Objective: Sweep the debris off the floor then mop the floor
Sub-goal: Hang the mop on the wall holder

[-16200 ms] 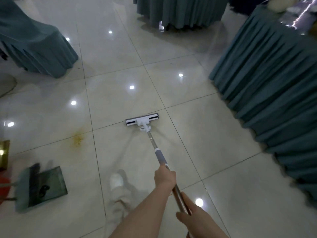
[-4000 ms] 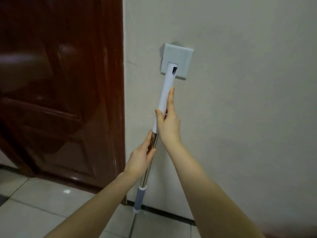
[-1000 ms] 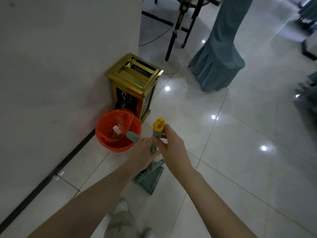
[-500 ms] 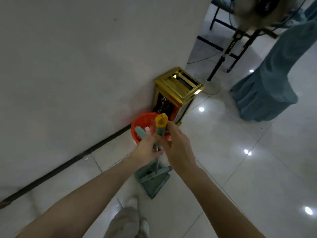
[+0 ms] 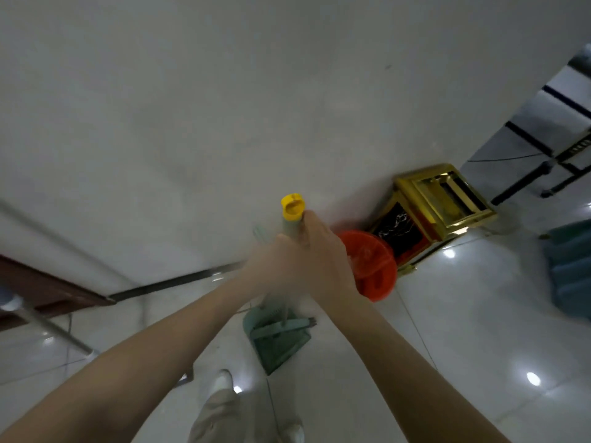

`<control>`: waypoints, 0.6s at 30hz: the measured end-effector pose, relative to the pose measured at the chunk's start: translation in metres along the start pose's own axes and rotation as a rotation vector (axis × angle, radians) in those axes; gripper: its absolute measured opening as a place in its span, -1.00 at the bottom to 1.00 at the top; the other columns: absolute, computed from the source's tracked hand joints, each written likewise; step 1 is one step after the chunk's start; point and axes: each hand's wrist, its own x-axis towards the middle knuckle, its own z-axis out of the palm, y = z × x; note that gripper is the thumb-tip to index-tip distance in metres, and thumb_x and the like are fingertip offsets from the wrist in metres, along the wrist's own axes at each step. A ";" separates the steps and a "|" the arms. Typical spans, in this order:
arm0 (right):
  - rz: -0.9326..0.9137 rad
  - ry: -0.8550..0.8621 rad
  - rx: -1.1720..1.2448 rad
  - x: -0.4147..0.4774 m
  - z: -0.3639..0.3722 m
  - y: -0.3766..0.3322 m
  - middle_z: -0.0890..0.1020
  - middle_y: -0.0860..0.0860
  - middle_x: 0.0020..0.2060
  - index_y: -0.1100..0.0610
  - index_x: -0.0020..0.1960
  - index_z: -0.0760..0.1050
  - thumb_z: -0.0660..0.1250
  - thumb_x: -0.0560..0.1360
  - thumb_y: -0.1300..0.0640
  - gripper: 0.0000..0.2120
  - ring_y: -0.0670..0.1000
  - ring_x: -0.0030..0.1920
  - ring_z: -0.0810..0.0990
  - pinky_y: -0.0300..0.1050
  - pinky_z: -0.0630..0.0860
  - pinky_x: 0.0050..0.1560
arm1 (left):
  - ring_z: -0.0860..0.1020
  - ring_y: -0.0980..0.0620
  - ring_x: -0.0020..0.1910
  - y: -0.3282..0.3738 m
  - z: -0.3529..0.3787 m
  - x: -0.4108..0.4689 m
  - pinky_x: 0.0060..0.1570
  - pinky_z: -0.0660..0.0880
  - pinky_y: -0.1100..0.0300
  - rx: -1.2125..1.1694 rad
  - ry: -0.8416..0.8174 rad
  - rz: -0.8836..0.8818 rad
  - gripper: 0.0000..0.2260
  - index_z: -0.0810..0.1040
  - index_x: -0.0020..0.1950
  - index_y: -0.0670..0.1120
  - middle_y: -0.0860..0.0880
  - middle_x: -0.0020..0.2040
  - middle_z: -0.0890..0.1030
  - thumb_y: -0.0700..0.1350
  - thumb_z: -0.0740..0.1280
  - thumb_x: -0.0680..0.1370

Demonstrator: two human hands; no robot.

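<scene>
Both bare forearms are stretched forward and brought together; the left hand (image 5: 271,266) and right hand (image 5: 323,260) are curled, touching, round one upright handle (image 5: 291,222).

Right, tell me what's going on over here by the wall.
A person stands at the wall with both hands on cleaning tools. The right hand grips the yellow-capped handle, and the left hand seems to hold a thinner green handle beside it, though motion blurs it. The green dustpan rests on the tiled floor below them. An orange bucket and a gold bin sit against the wall.
</scene>
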 end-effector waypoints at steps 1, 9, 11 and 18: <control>-0.005 -0.008 0.011 0.010 0.011 -0.006 0.46 -0.05 -0.20 0.17 0.06 0.43 0.36 0.53 0.06 -0.77 -0.04 -0.22 0.42 -0.31 0.27 -0.29 | 0.56 0.27 -0.22 -0.009 -0.012 0.002 -0.23 0.42 0.37 -0.012 0.006 -0.013 -0.69 0.51 0.03 -0.03 0.12 -0.17 0.60 -0.04 0.48 0.35; -0.026 -0.044 0.035 0.074 0.106 -0.060 0.56 0.09 -0.14 0.21 0.09 0.45 0.37 0.52 0.05 -0.73 0.04 -0.20 0.51 -0.13 0.41 -0.20 | 0.60 0.01 -0.11 -0.088 -0.094 0.017 -0.11 0.54 0.19 -0.093 0.036 -0.153 -0.69 0.51 0.02 -0.05 0.06 -0.15 0.59 -0.04 0.47 0.33; -0.023 -0.049 0.013 0.084 0.126 -0.069 0.56 0.10 -0.14 0.21 0.09 0.45 0.36 0.52 0.05 -0.73 0.09 -0.18 0.55 -0.08 0.46 -0.18 | 0.57 -0.02 -0.08 -0.102 -0.106 0.021 -0.07 0.47 0.23 -0.088 0.052 -0.182 -0.70 0.53 0.12 -0.16 -0.04 -0.10 0.59 -0.20 0.45 0.41; -0.049 -0.031 -0.019 0.117 0.164 -0.093 0.53 0.09 -0.14 0.21 0.10 0.44 0.34 0.54 0.01 -0.71 0.04 -0.23 0.47 -0.11 0.43 -0.24 | 0.55 -0.15 0.15 -0.127 -0.137 0.037 0.00 0.43 0.31 -0.109 0.069 -0.174 -0.74 0.49 0.19 -0.21 -0.16 0.02 0.57 -0.21 0.35 0.52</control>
